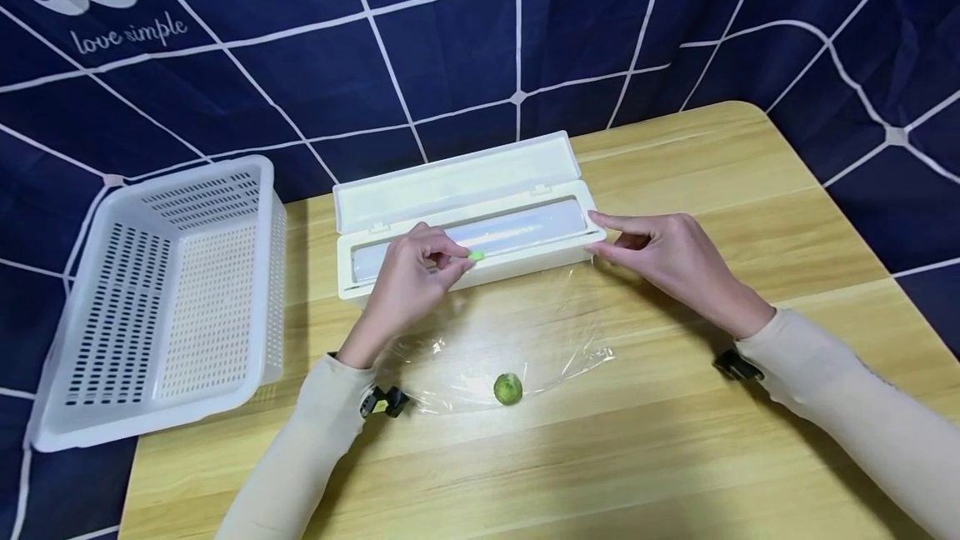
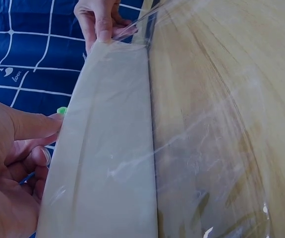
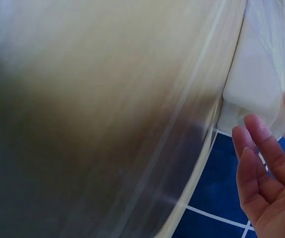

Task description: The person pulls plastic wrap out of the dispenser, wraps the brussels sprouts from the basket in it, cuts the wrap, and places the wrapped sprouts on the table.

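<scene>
Towards the back of the surface (image 1: 697, 457) sits one white box (image 1: 525, 258), its one lid open; of two hands, the left hand (image 1: 408, 272) pinches one green tab (image 1: 477, 256) between thumb and finger at the front edge, while the right hand (image 1: 667, 252) grips the right end, fingers narrow. In front spreads one clear film (image 1: 547, 340), with one round green vegetable (image 1: 507, 389) at its near edge; one white basket (image 1: 265, 290) stands left.

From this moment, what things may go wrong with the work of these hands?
The thin clear film shows creases, so it may bunch or stick to itself. The round green item sits at the film's front edge and might roll if the film is tugged. The left hand pinches a green tab; if it pulls and the right hand slips, the white box may shift.
</scene>
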{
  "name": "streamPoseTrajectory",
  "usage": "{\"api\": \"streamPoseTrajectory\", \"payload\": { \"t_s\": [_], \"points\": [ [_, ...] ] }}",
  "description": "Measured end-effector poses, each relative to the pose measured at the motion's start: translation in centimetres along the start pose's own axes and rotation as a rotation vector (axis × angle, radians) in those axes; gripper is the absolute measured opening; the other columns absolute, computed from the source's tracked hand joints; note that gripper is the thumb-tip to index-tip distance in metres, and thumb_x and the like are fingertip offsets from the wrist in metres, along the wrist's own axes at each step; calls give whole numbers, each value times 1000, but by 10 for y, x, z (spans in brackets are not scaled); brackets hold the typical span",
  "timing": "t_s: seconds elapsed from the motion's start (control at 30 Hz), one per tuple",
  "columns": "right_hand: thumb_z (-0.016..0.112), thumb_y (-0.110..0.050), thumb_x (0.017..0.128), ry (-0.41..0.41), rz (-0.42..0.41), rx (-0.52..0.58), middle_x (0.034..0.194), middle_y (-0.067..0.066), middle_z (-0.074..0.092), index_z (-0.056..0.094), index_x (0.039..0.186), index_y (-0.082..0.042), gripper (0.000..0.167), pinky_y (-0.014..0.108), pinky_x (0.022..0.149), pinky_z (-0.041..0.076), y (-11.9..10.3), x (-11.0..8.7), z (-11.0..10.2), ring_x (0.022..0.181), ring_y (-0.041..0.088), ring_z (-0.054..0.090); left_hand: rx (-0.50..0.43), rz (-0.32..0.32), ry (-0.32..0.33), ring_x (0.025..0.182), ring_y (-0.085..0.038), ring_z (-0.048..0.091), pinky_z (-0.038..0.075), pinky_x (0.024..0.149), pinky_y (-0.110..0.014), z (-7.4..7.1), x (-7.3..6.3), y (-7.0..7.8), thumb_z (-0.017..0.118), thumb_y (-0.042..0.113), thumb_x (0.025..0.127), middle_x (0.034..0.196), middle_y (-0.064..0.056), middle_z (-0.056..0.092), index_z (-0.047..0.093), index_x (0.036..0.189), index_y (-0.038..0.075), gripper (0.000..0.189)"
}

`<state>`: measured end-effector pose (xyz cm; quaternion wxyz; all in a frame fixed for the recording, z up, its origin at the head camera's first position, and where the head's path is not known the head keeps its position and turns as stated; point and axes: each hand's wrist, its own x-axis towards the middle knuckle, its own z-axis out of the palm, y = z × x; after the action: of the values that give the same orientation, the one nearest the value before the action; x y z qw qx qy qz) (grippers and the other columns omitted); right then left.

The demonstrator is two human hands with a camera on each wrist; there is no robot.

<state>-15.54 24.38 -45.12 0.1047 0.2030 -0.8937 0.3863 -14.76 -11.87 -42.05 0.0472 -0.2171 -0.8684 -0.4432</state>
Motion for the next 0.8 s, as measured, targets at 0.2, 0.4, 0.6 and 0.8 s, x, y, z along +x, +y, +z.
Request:
{"api": "streamPoseTrajectory", "payload": {
  "t_s": [0.2, 0.4, 0.6, 0.8],
  "points": [
    [95, -18, 88, -2, 2, 4, 80, -12, 78, 81, 130, -24, 44, 16, 53, 44, 0, 0, 1, 64, 7, 67, -10, 5, 6, 80, -20, 54, 46, 70, -31, -2, -2, -2, 89, 1, 90, 70, 3, 59, 85, 92, 5, 6],
    [94, -18, 89, -8, 5, 4, 81, -11, 78, 81, 131, -24, 45, 16, 54, 45, 0, 1, 1, 65, 8, 68, 0, 1, 0, 80, -20, 53, 46, 71, -31, -5, -4, -3, 89, 0, 90, 71, 3, 59, 85, 93, 2, 5],
    [94, -19, 89, -21, 25, 7, 82, -13, 79, 80, 132, -25, 46, 18, 50, 40, 1, -2, 0, 63, 8, 65, -7, 13, -1, 78, -20, 54, 50, 81, -32, -4, -5, -4, 88, -1, 90, 71, 3, 60, 85, 92, 2, 5],
    [94, -19, 89, -15, 7, 1, 80, -14, 77, 80, 132, -24, 45, 18, 47, 36, 0, -1, -2, 59, 8, 59, 9, 10, -3, 79, -20, 54, 48, 71, -31, -6, -4, -4, 88, 1, 90, 72, 3, 61, 85, 92, 2, 4]
  ]
}}
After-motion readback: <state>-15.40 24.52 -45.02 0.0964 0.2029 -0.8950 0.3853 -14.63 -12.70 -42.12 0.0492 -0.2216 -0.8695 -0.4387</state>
